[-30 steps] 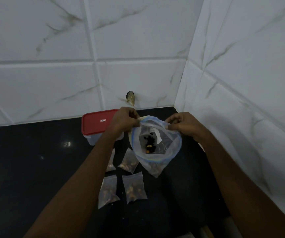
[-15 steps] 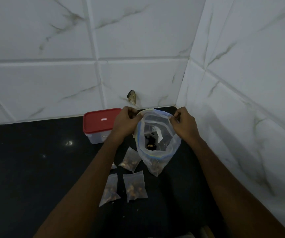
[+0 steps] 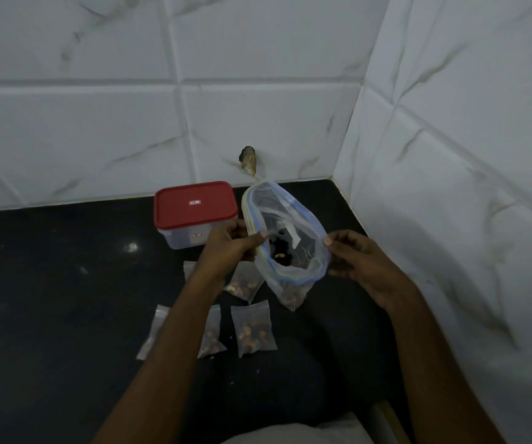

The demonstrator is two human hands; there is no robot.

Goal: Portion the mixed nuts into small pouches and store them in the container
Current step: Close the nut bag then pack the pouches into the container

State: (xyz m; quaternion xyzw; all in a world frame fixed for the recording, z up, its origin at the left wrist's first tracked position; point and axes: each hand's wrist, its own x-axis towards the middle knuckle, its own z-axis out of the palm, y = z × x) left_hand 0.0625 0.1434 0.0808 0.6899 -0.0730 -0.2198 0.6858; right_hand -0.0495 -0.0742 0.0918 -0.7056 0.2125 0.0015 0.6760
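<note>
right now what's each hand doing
Left hand: closed, pinching the left rim of the open bag.
Right hand: closed, pinching the bag's right rim.

Counter left (image 3: 50, 299) free; container (image 3: 195, 213), pouches (image 3: 253, 330) crowd centre; wall right.

you are facing a black countertop (image 3: 50, 299) meeting white marble-veined wall tiles (image 3: 98, 123) in a corner, a small dark chipped hole (image 3: 248, 159) showing low on the back wall, light glinting off the counter.
</note>
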